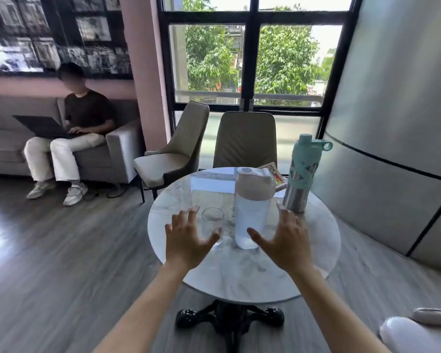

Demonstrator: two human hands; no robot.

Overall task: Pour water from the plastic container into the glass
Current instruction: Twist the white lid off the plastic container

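The plastic container [252, 212] stands capped and upright on the desk [239, 271], just right of the empty glass [212, 225], both hands, left [186, 240] and right [285, 240], spread and empty; a careless reach risks toppling the light glass.

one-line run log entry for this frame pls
phase: pre-grasp | left hand: open, by glass | right hand: open, by plastic container | container: upright, lidded, on table | glass: looks empty
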